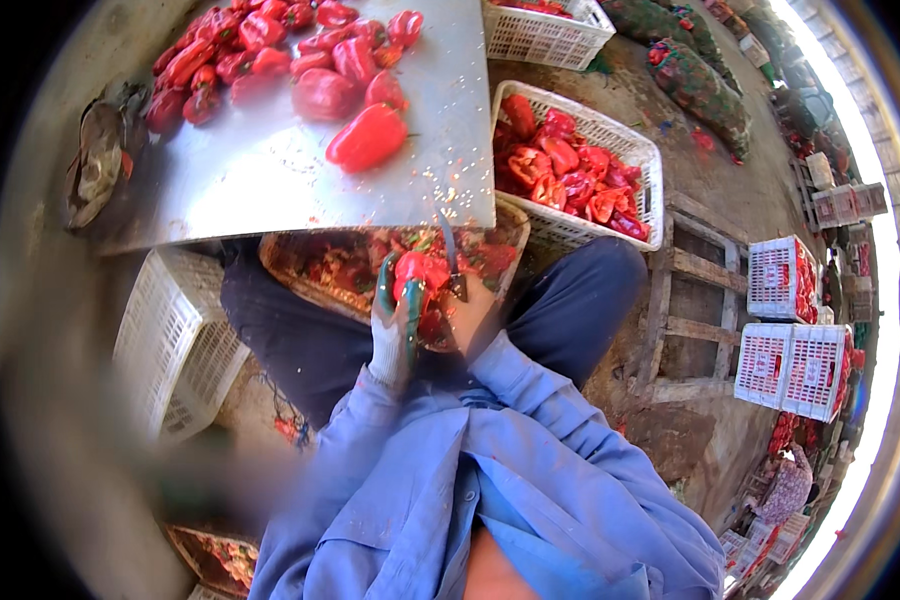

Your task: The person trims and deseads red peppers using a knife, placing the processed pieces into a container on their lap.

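My left hand (395,322), in a white and green work glove, is closed around a red bell pepper (418,271). Close beside it on the right, my bare right hand (471,311) grips a knife (449,244) whose dark blade points up toward the table edge. Both hands are above a crate of pepper scraps (330,270) between my knees. On the metal tabletop (270,176) ahead lie many whole red peppers (326,94), one large pepper (367,139) nearest me. Pale seeds are scattered near the table's right corner. The right hand's fingertips are partly hidden.
A white plastic crate (577,232) at the table's right holds cut red peppers (562,169). An upturned white crate (172,330) is at my left. Wooden pallet (694,300), stacked crates (787,367) and full mesh sacks (701,97) stand to the right. Another person (787,487) is at far right.
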A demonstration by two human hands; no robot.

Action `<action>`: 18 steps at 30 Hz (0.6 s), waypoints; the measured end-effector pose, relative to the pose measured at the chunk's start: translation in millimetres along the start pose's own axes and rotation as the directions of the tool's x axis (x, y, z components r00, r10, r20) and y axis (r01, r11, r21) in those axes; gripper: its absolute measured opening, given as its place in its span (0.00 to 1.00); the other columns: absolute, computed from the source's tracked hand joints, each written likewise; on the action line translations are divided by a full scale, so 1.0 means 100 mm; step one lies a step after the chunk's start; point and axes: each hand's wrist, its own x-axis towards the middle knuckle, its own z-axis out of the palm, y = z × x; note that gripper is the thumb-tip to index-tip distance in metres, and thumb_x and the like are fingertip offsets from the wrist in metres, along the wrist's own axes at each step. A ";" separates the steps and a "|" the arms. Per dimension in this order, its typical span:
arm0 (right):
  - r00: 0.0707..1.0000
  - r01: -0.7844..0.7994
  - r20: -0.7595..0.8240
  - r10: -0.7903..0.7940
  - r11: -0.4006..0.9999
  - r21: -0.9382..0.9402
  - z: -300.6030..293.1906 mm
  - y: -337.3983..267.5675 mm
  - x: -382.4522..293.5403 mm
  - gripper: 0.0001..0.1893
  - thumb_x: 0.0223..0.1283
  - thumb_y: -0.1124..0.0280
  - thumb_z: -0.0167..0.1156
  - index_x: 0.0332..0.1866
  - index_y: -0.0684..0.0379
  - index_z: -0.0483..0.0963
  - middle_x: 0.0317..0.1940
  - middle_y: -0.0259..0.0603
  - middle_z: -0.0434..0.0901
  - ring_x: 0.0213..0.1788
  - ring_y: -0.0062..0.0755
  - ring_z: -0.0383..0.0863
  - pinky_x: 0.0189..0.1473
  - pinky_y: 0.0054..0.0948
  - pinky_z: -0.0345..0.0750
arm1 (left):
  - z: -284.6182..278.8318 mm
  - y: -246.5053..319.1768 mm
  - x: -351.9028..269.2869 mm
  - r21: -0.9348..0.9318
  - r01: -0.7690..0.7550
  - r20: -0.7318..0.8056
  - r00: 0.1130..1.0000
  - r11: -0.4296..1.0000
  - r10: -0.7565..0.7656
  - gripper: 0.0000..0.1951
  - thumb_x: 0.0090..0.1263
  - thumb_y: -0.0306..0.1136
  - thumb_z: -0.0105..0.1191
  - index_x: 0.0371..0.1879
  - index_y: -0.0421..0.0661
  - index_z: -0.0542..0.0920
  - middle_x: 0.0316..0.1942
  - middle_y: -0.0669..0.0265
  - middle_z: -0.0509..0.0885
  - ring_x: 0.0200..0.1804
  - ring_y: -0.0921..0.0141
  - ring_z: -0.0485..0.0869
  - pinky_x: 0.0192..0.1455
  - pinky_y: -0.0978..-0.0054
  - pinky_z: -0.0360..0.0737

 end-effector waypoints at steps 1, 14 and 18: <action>0.998 -0.061 0.031 0.063 0.997 -0.055 -0.05 0.02 0.03 0.09 0.64 0.75 0.66 0.46 0.65 0.79 0.30 0.42 0.84 0.33 0.31 0.80 0.40 0.37 0.78 | -0.02 0.03 0.00 0.122 -0.092 0.039 0.995 0.988 0.088 0.25 0.80 0.29 0.53 0.74 0.38 0.71 0.67 0.46 0.80 0.63 0.49 0.84 0.62 0.52 0.85; 0.961 0.168 0.264 -0.082 0.932 -0.322 -0.17 -0.57 -0.36 0.17 0.65 0.68 0.68 0.56 0.65 0.80 0.41 0.55 0.89 0.45 0.47 0.91 0.49 0.39 0.84 | -0.18 -0.15 0.02 0.186 -0.087 -0.019 0.996 0.979 0.092 0.24 0.91 0.38 0.46 0.77 0.37 0.71 0.59 0.60 0.86 0.54 0.72 0.85 0.57 0.72 0.84; 0.962 0.103 0.273 0.006 0.918 -0.383 -0.18 -0.52 -0.37 0.18 0.67 0.66 0.68 0.57 0.64 0.79 0.41 0.56 0.88 0.45 0.51 0.91 0.48 0.42 0.83 | -0.15 -0.05 -0.01 -0.070 0.101 -0.007 0.995 0.992 -0.102 0.23 0.91 0.37 0.45 0.77 0.37 0.71 0.57 0.60 0.87 0.53 0.73 0.85 0.55 0.73 0.83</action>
